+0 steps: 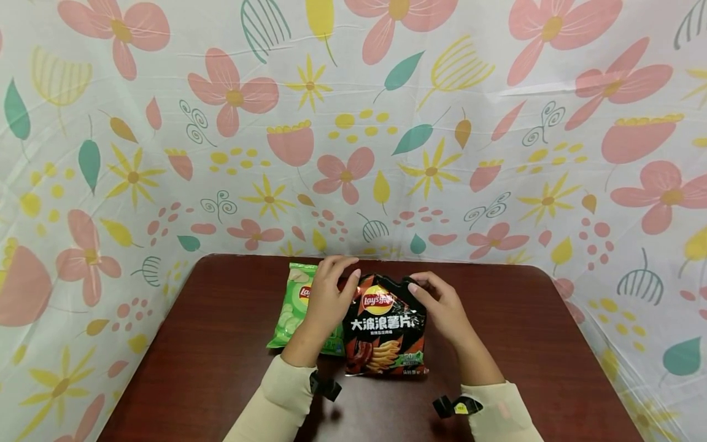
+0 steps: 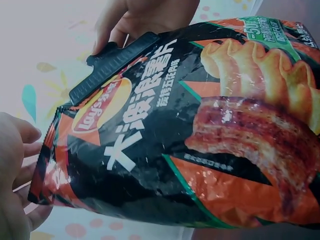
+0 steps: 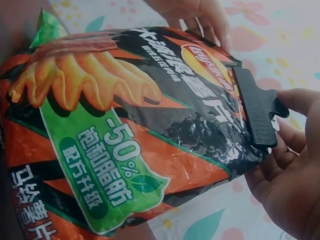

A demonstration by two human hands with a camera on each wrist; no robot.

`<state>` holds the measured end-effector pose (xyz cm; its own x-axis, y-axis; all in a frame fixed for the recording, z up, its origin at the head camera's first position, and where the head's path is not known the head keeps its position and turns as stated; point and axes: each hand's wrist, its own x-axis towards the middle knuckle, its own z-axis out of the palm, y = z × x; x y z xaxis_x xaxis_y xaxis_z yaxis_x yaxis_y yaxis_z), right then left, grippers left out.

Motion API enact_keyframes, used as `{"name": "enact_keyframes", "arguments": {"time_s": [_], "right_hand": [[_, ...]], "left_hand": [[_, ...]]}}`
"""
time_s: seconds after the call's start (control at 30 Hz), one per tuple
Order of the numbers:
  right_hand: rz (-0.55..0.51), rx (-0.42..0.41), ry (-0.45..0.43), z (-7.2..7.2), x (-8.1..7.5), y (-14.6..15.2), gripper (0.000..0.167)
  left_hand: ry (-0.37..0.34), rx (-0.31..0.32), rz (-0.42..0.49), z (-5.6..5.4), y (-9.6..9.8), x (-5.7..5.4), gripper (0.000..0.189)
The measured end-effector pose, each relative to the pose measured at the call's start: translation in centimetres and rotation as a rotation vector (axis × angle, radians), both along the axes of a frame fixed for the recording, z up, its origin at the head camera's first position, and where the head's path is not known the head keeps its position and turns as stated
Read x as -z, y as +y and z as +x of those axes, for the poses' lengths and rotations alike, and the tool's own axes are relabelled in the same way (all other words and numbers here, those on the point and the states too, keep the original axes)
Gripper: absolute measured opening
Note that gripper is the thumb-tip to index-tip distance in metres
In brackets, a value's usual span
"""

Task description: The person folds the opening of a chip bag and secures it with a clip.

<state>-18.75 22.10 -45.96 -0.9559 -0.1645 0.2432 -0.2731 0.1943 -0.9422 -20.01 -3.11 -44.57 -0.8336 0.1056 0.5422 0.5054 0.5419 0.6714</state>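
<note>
A black and orange chip bag stands upright on the table, its printed front facing me. A black bag clip sits across the right part of its top edge. My right hand holds the clip, the thumb on its lever and the other fingers behind, as the right wrist view shows. My left hand is at the bag's top left corner, fingers loosely bent and not closed round it; whether they touch the bag I cannot tell. Behind my left forearm lies a green chip bag, partly hidden.
The dark red-brown table ends at the back against a white flower-printed cloth, which also rises along both sides. The green bag stands close against the left side of the black one. Each wrist carries a small black camera mount.
</note>
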Motion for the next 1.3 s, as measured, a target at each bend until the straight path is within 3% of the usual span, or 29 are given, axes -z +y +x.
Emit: {"name": "enact_keyframes", "arguments": {"time_s": [0.53, 0.8, 0.9, 1.1, 1.3], "right_hand": [[0.005, 0.067, 0.008, -0.1, 0.8, 0.4, 0.03], [0.01, 0.071, -0.01, 0.0, 1.0, 0.5, 0.034], [0.01, 0.073, -0.016, 0.0, 1.0, 0.5, 0.035], [0.003, 0.08, -0.005, 0.1, 1.3, 0.5, 0.034], [-0.006, 0.094, 0.005, 0.0, 1.6, 0.6, 0.033]], "left_hand": [[-0.162, 0.039, 0.086, 0.4, -0.1, 1.1, 0.054], [-0.39, 0.073, 0.223, 1.0, -0.1, 2.8, 0.073], [-0.445, 0.081, 0.276, 1.3, -0.1, 3.5, 0.075], [-0.503, 0.088, 0.318, 2.0, 0.1, 4.4, 0.079], [-0.509, 0.124, 0.346, 2.2, 0.5, 6.1, 0.075]]}}
